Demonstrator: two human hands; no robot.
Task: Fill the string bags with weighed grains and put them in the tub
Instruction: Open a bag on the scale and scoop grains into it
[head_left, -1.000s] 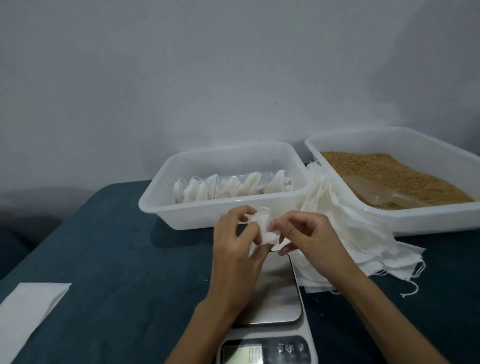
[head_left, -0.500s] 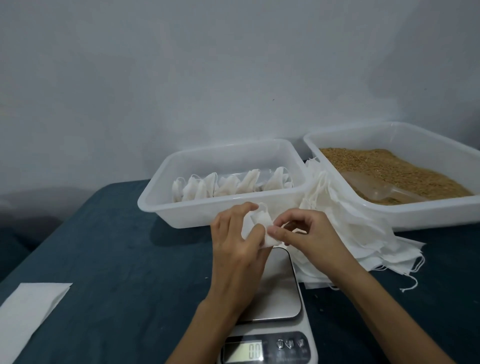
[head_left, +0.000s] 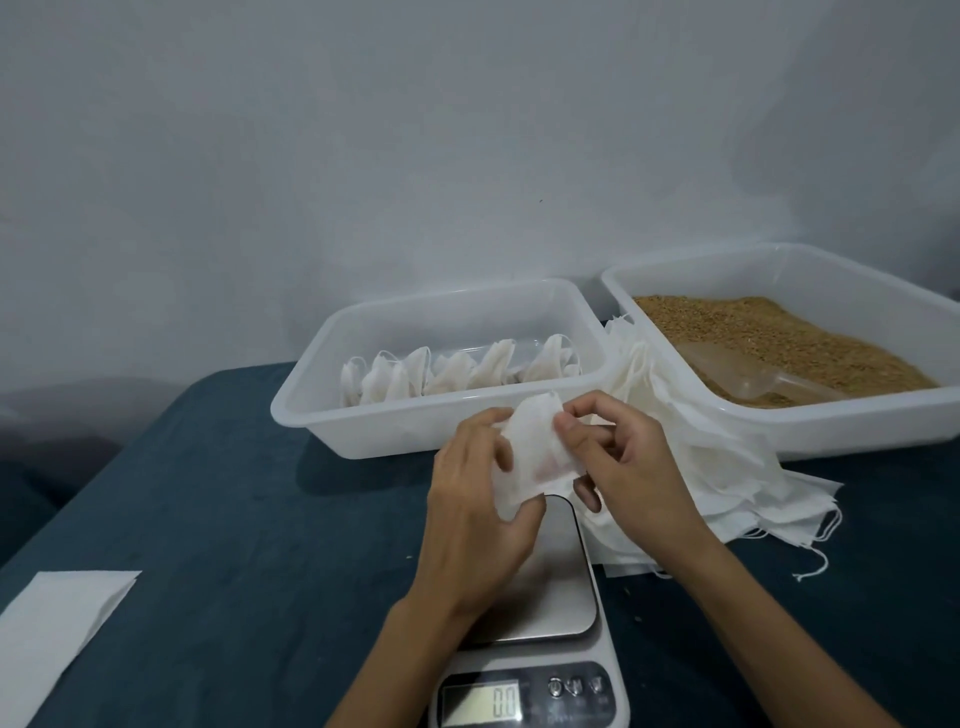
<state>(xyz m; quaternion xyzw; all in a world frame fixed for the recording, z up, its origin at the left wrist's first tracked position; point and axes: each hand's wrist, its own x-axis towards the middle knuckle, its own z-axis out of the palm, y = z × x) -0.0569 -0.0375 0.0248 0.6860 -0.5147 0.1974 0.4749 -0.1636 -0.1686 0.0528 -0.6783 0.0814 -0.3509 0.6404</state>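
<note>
A dark teal cloth (head_left: 218, 519) covers the table, and a plain grey wall (head_left: 415, 156) stands behind it. At the near left edge a flat white paper (head_left: 47, 634) lies on the cloth, cut off by the edge of view. Far left, beyond the table, sits something dark and blurred.

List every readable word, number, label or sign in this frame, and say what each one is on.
"0.0" or "00": on the kitchen scale's display; I cannot tell whether there is a decimal point.
Marks on the scale's buttons: too small and blurred to read.
No text shows on the tubs, bags or paper sheet.
</note>
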